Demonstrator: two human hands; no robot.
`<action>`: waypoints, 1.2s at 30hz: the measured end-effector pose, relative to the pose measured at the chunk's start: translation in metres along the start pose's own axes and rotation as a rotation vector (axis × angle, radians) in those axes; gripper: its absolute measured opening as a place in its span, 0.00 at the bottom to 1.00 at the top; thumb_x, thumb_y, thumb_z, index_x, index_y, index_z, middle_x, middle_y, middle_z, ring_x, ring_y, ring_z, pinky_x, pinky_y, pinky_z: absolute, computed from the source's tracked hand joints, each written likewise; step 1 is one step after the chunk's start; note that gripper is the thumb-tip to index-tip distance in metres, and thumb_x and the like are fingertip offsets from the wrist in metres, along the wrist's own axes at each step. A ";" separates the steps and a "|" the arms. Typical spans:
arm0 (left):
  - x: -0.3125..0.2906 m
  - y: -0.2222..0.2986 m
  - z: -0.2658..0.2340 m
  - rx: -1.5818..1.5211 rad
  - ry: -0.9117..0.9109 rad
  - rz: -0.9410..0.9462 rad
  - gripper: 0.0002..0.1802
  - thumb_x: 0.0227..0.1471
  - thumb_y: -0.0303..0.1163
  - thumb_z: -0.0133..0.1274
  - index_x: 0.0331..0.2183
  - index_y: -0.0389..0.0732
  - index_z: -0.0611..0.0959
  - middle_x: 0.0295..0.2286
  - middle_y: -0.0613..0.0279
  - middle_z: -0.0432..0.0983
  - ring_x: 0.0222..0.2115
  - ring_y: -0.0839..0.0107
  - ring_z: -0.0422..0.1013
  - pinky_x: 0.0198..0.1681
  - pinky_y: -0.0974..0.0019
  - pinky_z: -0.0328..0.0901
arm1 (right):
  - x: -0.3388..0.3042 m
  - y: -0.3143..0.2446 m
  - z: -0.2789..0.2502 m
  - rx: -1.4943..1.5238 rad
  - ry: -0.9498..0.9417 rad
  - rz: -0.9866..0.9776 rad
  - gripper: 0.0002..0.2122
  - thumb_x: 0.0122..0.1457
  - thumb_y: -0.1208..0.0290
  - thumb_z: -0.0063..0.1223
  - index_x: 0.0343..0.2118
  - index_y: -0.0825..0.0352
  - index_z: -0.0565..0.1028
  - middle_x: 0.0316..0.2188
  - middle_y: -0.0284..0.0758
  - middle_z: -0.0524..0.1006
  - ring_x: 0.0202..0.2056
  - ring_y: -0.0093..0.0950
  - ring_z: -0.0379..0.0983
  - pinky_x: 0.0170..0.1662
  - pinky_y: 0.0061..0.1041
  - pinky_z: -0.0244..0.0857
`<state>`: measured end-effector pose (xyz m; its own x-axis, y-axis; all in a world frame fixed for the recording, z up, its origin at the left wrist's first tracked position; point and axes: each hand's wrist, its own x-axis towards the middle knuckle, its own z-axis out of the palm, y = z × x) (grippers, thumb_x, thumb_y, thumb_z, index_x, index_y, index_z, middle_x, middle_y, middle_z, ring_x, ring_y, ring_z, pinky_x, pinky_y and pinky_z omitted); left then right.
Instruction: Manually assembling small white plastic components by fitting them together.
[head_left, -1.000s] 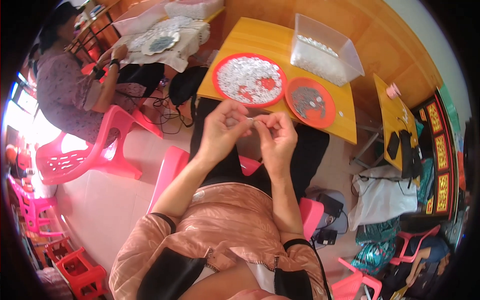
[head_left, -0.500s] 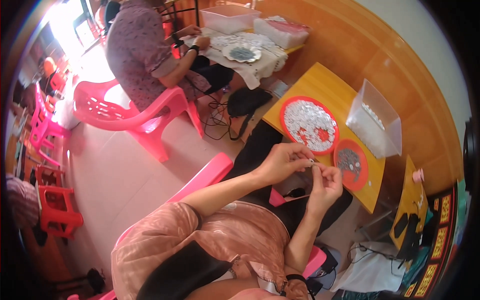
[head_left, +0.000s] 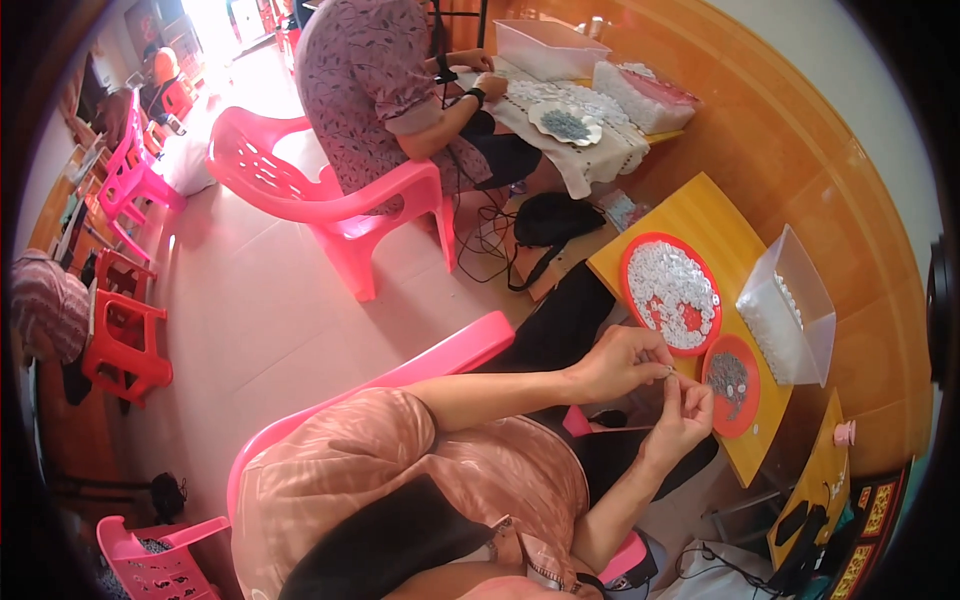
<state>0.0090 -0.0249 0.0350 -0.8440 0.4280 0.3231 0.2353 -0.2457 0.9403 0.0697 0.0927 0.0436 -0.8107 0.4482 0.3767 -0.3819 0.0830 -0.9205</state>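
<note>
My left hand point(head_left: 622, 364) and my right hand point(head_left: 682, 418) meet in front of me, fingertips nearly touching. Between them is a tiny pale piece point(head_left: 669, 371), pinched by both thumbs and forefingers; its exact kind is too small to make out. Just beyond my hands, a red plate point(head_left: 691, 318) holds many small white pieces point(head_left: 665, 275), and bits of its bottom show through. Close to my right hand lies an orange plate point(head_left: 727, 418) with small grey metal-looking pieces point(head_left: 727, 374) and a few white ones.
Both plates stand on a yellow table point(head_left: 702, 203), beside a clear plastic box point(head_left: 808, 290) of white pieces. Farther off, a person point(head_left: 372, 90) works in a pink chair point(head_left: 285, 190) at a cloth-covered table point(head_left: 592, 165). Cables point(head_left: 487, 232) and a black bag point(head_left: 550, 218) lie between us.
The whole view has shifted, so the surroundings sit lower and farther right. My hands stay together at the same small piece, near the plates.
</note>
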 end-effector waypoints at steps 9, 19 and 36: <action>0.009 0.005 -0.014 -0.141 0.016 -0.135 0.07 0.48 0.24 0.55 0.33 0.33 0.79 0.27 0.63 0.77 0.28 0.79 0.72 0.31 0.77 0.68 | 0.009 0.010 0.005 0.078 0.013 0.048 0.06 0.52 0.83 0.54 0.31 0.71 0.69 0.28 0.34 0.75 0.32 0.19 0.71 0.39 0.16 0.64; 0.012 0.003 -0.007 -0.266 -0.002 -0.252 0.08 0.48 0.26 0.55 0.33 0.35 0.79 0.25 0.64 0.76 0.25 0.79 0.71 0.30 0.77 0.64 | 0.011 0.001 -0.009 -0.001 -0.049 0.118 0.09 0.59 0.73 0.49 0.37 0.74 0.73 0.30 0.34 0.78 0.32 0.18 0.72 0.37 0.15 0.64; 0.006 0.000 -0.002 -0.153 0.016 -0.200 0.08 0.49 0.26 0.55 0.34 0.34 0.79 0.25 0.65 0.76 0.24 0.82 0.70 0.29 0.79 0.64 | 0.007 0.003 -0.005 -0.230 -0.067 0.037 0.06 0.56 0.74 0.51 0.30 0.74 0.74 0.23 0.33 0.76 0.26 0.17 0.70 0.32 0.18 0.63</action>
<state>0.0026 -0.0242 0.0365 -0.8744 0.4677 0.1295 -0.0115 -0.2869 0.9579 0.0650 0.1001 0.0431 -0.8526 0.3958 0.3412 -0.2463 0.2715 -0.9304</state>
